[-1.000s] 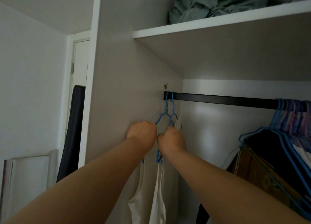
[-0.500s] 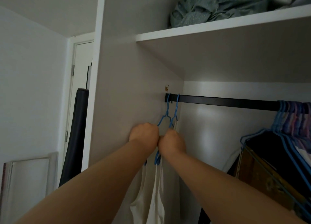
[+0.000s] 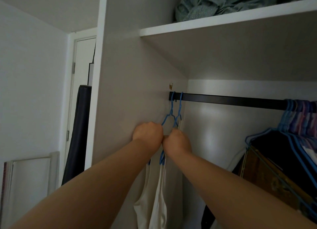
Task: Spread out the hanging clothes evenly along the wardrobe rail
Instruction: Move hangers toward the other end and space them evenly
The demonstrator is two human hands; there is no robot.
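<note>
A black wardrobe rail [image 3: 231, 100] runs from the left side panel to the right edge. Two blue hangers hook over its far left end, the left hanger [image 3: 169, 112] and the right hanger [image 3: 179, 111], each carrying a white top [image 3: 155, 199]. My left hand [image 3: 148, 134] is closed on the left hanger's shoulder. My right hand [image 3: 177, 142] is closed on the right hanger's shoulder. The two hands touch each other. A tight bunch of blue hangers [image 3: 298, 112] with dark and patterned clothes [image 3: 277, 161] crowds the rail's right end.
A white shelf [image 3: 223, 23] above the rail holds crumpled green fabric [image 3: 212, 3]. The wardrobe's left side panel [image 3: 130, 84] sits right beside the two hangers. A dark upright board [image 3: 77, 130] and a framed pane [image 3: 29, 180] lean at the left wall.
The right hanger's hook has slid a little to the right along the rail, widening the gap between the two hooks. Both hands keep their grip.
</note>
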